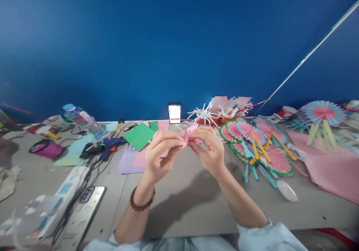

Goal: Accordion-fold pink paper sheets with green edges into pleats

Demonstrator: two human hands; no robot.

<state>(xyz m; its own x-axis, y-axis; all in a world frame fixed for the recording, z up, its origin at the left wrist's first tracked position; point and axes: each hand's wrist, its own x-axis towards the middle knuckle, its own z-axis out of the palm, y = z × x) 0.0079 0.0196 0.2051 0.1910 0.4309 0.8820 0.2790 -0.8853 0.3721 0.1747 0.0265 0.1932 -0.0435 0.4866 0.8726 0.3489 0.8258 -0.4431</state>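
A small piece of folded pink paper (188, 132) is pinched between my two hands, raised above the middle of the table. My left hand (162, 152) grips its left side with thumb and fingertips. From the right, my right hand (209, 148) closes its fingers on the other side. Fingers cover much of the paper, so its full shape is hidden. Behind my left hand lie a green paper square (140, 136) and a purple sheet (127, 161). A lit phone (174, 113) stands upright against the wall beyond my hands.
Pleated paper rosettes (276, 159) with ribbon strips lie at right, near pink sheets (333, 165) and a white computer mouse (287, 190). At left are a blue glue gun (108, 146), a plastic bottle (81, 117), a power strip (63, 195), cables and another phone (89, 213).
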